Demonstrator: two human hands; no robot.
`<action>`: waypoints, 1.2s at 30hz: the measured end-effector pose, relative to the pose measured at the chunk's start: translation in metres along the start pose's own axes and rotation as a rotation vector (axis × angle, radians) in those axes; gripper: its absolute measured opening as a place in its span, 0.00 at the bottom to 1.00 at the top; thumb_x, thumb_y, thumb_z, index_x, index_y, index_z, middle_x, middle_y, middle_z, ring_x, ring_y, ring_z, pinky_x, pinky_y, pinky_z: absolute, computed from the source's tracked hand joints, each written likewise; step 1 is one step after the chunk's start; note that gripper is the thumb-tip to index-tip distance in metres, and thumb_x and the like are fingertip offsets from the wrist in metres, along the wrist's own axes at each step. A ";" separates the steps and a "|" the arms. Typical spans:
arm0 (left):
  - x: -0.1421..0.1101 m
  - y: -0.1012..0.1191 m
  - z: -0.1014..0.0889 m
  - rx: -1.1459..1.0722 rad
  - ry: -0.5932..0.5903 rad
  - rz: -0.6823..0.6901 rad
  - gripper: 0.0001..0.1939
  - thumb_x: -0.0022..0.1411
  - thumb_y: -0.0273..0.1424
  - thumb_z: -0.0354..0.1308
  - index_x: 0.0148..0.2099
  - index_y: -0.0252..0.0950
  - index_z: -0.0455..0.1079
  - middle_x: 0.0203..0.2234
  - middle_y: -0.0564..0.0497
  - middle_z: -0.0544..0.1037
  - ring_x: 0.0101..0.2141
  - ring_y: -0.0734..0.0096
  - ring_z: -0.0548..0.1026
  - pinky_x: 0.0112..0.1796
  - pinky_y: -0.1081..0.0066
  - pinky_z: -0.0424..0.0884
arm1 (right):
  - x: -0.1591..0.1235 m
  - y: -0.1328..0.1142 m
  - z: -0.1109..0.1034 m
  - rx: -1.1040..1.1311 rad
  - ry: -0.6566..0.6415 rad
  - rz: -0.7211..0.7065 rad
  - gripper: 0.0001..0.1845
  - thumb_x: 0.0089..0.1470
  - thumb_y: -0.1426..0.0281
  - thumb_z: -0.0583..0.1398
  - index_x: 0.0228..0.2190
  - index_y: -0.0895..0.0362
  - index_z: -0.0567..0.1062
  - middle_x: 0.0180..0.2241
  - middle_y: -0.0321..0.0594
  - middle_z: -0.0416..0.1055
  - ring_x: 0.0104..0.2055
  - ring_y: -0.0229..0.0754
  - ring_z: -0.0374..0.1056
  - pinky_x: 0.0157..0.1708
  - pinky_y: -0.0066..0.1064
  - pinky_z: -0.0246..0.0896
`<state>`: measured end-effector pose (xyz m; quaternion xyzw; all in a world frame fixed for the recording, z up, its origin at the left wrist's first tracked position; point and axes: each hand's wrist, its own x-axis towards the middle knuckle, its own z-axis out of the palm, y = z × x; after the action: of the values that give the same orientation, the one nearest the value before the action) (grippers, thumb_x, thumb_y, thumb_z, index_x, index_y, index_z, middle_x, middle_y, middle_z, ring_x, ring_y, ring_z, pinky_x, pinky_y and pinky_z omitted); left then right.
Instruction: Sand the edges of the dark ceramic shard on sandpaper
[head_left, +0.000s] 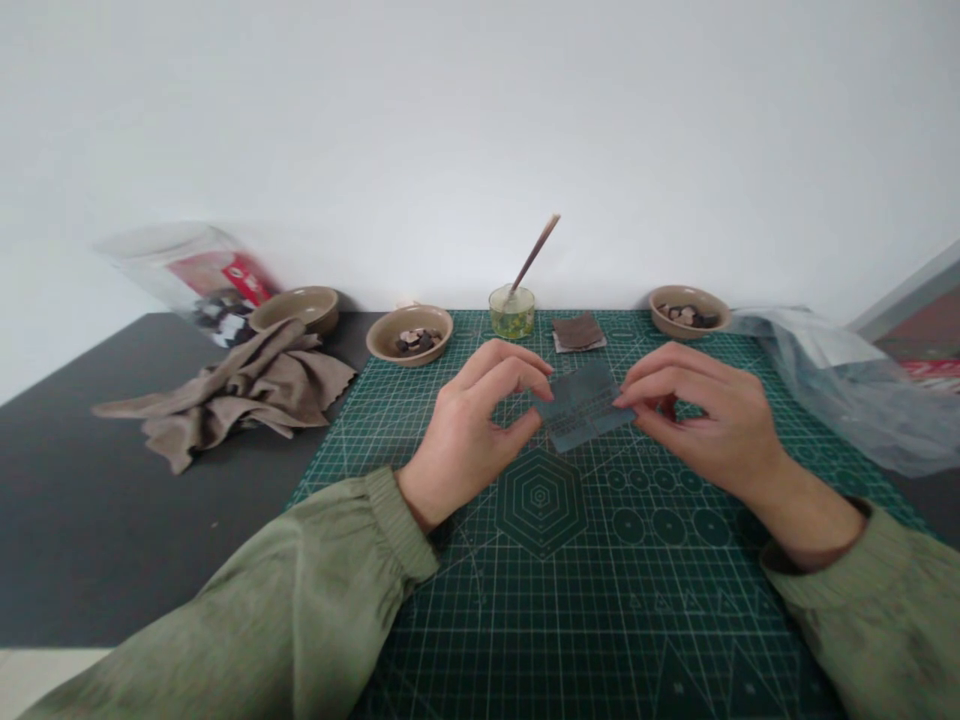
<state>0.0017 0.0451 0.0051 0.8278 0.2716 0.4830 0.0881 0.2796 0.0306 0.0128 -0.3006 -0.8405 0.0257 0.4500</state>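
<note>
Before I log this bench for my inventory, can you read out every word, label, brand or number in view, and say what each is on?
Nothing here can be read for certain.
Red label on the clear plastic container: too small and blurred to read.
Dark green cutting mat: any figures too small to read.
Grey-blue rectangular card: fine printed lines, nothing legible.

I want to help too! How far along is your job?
Hard to say exactly. Looks done: dark and pale pieces sit in two tan bowls. In hand: the left hand and right hand pinch a grey-blue sheet. Left: a brown square on paper and the brush in the glass jar are untouched.
</note>
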 end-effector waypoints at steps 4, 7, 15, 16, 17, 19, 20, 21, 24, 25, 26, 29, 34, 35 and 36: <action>-0.001 -0.001 0.001 -0.020 -0.079 -0.014 0.27 0.63 0.10 0.64 0.59 0.39 0.76 0.58 0.45 0.83 0.59 0.59 0.80 0.60 0.54 0.78 | -0.001 0.001 0.001 -0.001 0.006 0.004 0.12 0.63 0.83 0.66 0.38 0.54 0.83 0.41 0.40 0.81 0.31 0.37 0.73 0.29 0.32 0.68; -0.001 -0.002 0.002 -0.041 -0.121 0.012 0.30 0.62 0.10 0.63 0.62 0.40 0.75 0.58 0.46 0.84 0.59 0.58 0.80 0.61 0.52 0.78 | -0.001 0.001 0.001 0.006 0.001 0.003 0.11 0.64 0.82 0.66 0.39 0.54 0.83 0.41 0.40 0.81 0.31 0.37 0.74 0.28 0.32 0.68; -0.002 -0.004 0.002 -0.011 -0.118 -0.002 0.30 0.61 0.12 0.65 0.62 0.39 0.76 0.51 0.46 0.84 0.54 0.57 0.80 0.56 0.53 0.80 | -0.001 0.000 -0.001 0.011 -0.011 0.045 0.10 0.65 0.80 0.66 0.39 0.52 0.83 0.42 0.41 0.81 0.31 0.39 0.74 0.28 0.35 0.69; -0.003 -0.004 0.002 -0.010 -0.120 -0.002 0.30 0.60 0.12 0.65 0.62 0.39 0.76 0.51 0.46 0.84 0.54 0.57 0.80 0.56 0.53 0.80 | -0.001 0.000 -0.001 0.011 -0.012 0.046 0.10 0.65 0.80 0.66 0.39 0.52 0.83 0.42 0.41 0.81 0.31 0.39 0.74 0.28 0.35 0.69; -0.003 -0.004 0.002 -0.011 -0.122 -0.002 0.30 0.60 0.12 0.65 0.61 0.39 0.76 0.50 0.46 0.84 0.53 0.57 0.80 0.55 0.53 0.80 | -0.001 0.000 -0.001 0.009 -0.013 0.047 0.10 0.66 0.80 0.66 0.39 0.52 0.83 0.42 0.41 0.81 0.31 0.39 0.74 0.28 0.35 0.69; -0.003 -0.003 0.002 -0.011 -0.125 -0.007 0.29 0.59 0.12 0.65 0.59 0.39 0.77 0.49 0.47 0.84 0.53 0.57 0.80 0.54 0.54 0.80 | -0.002 0.001 -0.001 0.006 -0.015 0.043 0.10 0.65 0.80 0.66 0.39 0.52 0.83 0.42 0.41 0.81 0.31 0.39 0.74 0.28 0.35 0.69; -0.002 -0.003 0.002 -0.012 -0.127 -0.014 0.28 0.59 0.12 0.65 0.58 0.39 0.78 0.48 0.47 0.85 0.52 0.57 0.80 0.54 0.54 0.80 | -0.002 0.001 -0.001 0.007 -0.015 0.041 0.10 0.65 0.80 0.66 0.39 0.52 0.83 0.42 0.41 0.81 0.31 0.39 0.74 0.28 0.35 0.69; -0.002 -0.003 0.002 -0.015 -0.128 -0.022 0.27 0.58 0.12 0.65 0.56 0.39 0.78 0.47 0.47 0.85 0.52 0.57 0.80 0.54 0.55 0.80 | -0.002 0.001 -0.001 0.009 -0.017 0.043 0.11 0.65 0.80 0.66 0.39 0.52 0.83 0.42 0.41 0.81 0.31 0.39 0.74 0.28 0.35 0.69; -0.002 -0.002 0.001 -0.042 -0.133 -0.020 0.21 0.59 0.14 0.66 0.51 0.39 0.79 0.47 0.47 0.85 0.51 0.58 0.80 0.55 0.54 0.79 | -0.004 0.002 -0.001 0.008 -0.026 0.065 0.11 0.64 0.81 0.67 0.39 0.51 0.83 0.42 0.41 0.80 0.32 0.40 0.74 0.28 0.36 0.69; -0.002 -0.002 0.001 -0.050 -0.131 -0.015 0.19 0.60 0.14 0.67 0.49 0.39 0.79 0.48 0.47 0.84 0.51 0.58 0.81 0.55 0.54 0.79 | -0.004 0.002 -0.001 0.006 -0.026 0.078 0.12 0.64 0.80 0.67 0.39 0.50 0.83 0.44 0.41 0.80 0.32 0.41 0.74 0.28 0.36 0.69; -0.002 -0.002 0.001 -0.055 -0.128 -0.010 0.17 0.62 0.15 0.67 0.48 0.39 0.80 0.48 0.47 0.84 0.52 0.59 0.81 0.56 0.55 0.78 | -0.005 0.003 -0.001 0.007 -0.024 0.093 0.11 0.64 0.80 0.67 0.39 0.50 0.83 0.46 0.42 0.81 0.33 0.41 0.75 0.28 0.36 0.70; -0.003 -0.003 0.002 -0.052 -0.110 -0.020 0.09 0.68 0.20 0.68 0.46 0.39 0.80 0.45 0.47 0.84 0.49 0.61 0.81 0.52 0.58 0.78 | -0.007 0.004 0.000 0.040 -0.001 0.167 0.07 0.66 0.74 0.69 0.42 0.50 0.84 0.53 0.44 0.81 0.36 0.43 0.78 0.29 0.37 0.72; -0.003 -0.002 0.006 -0.066 -0.058 -0.177 0.10 0.69 0.33 0.74 0.39 0.37 0.76 0.34 0.51 0.83 0.36 0.68 0.79 0.39 0.66 0.74 | -0.009 0.006 0.001 0.147 -0.030 0.424 0.08 0.68 0.60 0.71 0.45 0.50 0.85 0.37 0.40 0.85 0.29 0.41 0.78 0.28 0.34 0.71; -0.003 -0.002 0.007 -0.091 -0.064 -0.225 0.11 0.68 0.33 0.75 0.38 0.37 0.76 0.34 0.52 0.83 0.34 0.69 0.78 0.37 0.67 0.73 | -0.008 0.006 0.002 0.181 -0.046 0.478 0.10 0.68 0.58 0.71 0.43 0.50 0.85 0.31 0.37 0.84 0.26 0.40 0.76 0.26 0.33 0.69; -0.003 -0.002 0.008 -0.128 -0.070 -0.268 0.11 0.67 0.34 0.76 0.38 0.37 0.77 0.33 0.53 0.84 0.33 0.70 0.78 0.36 0.68 0.73 | -0.007 0.005 0.001 0.219 -0.060 0.524 0.11 0.68 0.56 0.71 0.41 0.51 0.84 0.27 0.36 0.82 0.23 0.39 0.73 0.23 0.31 0.66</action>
<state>0.0064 0.0458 -0.0017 0.7931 0.3453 0.4540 0.2137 0.2841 0.0316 0.0049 -0.4564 -0.7392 0.2408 0.4328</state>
